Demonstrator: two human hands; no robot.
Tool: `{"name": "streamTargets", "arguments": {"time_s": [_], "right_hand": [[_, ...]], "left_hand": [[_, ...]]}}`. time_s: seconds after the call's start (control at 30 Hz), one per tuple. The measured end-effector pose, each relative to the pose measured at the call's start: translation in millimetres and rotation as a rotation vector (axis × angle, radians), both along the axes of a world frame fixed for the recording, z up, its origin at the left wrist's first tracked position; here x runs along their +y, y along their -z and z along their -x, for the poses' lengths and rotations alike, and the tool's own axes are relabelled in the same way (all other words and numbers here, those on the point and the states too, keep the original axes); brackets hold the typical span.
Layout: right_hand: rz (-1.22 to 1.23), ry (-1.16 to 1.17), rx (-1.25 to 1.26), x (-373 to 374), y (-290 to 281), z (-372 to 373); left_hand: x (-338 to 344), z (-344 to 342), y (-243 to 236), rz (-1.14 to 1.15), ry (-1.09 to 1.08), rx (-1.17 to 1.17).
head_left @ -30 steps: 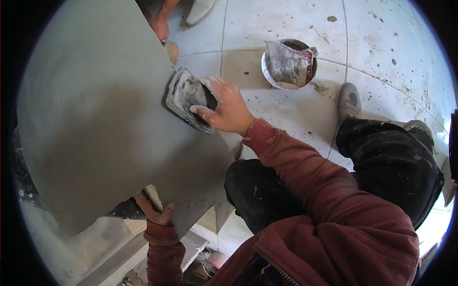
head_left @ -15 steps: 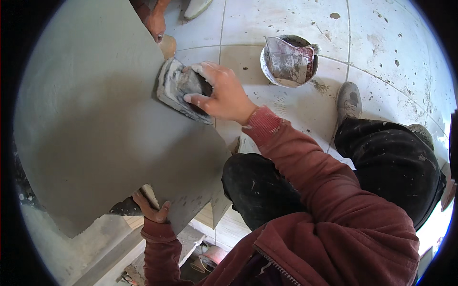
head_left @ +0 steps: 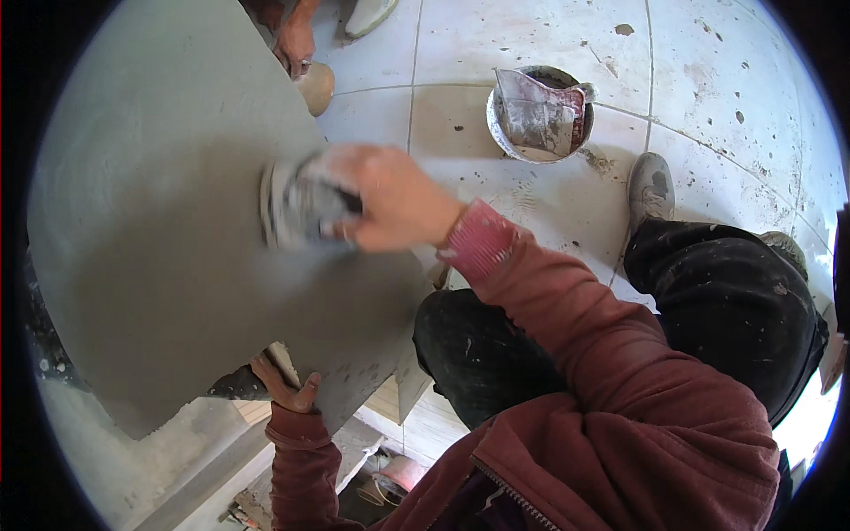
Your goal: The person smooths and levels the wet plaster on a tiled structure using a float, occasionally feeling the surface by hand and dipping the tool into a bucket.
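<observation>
My right hand (head_left: 390,199), blurred by motion, grips a grey, plaster-smeared hand float (head_left: 297,203) on the smooth grey surface (head_left: 150,177) that fills the left of the view. Lower down, my left hand (head_left: 292,389) is wrapped at a pale edge piece (head_left: 281,361) inside a notch along the surface's bottom edge, thumb toward me. The surface's lower right part has dark dabs near a ragged corner.
A co-worker's hand (head_left: 294,46) is at the surface's top edge beside a round tan object (head_left: 316,88). A bucket (head_left: 496,124) with a smeared scraper (head_left: 542,115) stands on the stained tiled floor (head_left: 708,71). My shoe (head_left: 648,186) is at right; clutter (head_left: 398,487) lies below.
My right hand and the float moved up slightly, then leftward and back down across the surface. The co-worker's hand shifted a little upward. My left hand stayed in place.
</observation>
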State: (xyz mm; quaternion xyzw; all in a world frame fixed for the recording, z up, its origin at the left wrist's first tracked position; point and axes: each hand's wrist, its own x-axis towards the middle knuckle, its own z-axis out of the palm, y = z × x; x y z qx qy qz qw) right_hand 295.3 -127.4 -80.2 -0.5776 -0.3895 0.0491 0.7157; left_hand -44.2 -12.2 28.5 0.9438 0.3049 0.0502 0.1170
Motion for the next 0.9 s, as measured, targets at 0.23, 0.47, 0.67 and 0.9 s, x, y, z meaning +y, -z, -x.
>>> {"name": "streamTargets", "arguments": {"time_s": [0.23, 0.47, 0.67, 0.9], "right_hand": [[0.027, 0.066, 0.086, 8.3, 11.8, -23.5], [-0.019, -0.115, 0.019, -0.2, -0.2, -21.4], [0.076, -0.033, 0.009, 8.7, -9.9, -25.2], [0.008, 0.09, 0.093, 16.7, -9.1, -50.2]], "left_hand": [[-5.7, -9.6, 1.9, 0.077, -0.021, -0.066], [-3.5, -0.8, -2.5, -0.009, -0.052, -0.011], [-5.8, -8.0, -6.7, 0.069, -0.065, 0.062], [-4.8, -6.8, -2.5, 0.027, -0.037, 0.05]]}}
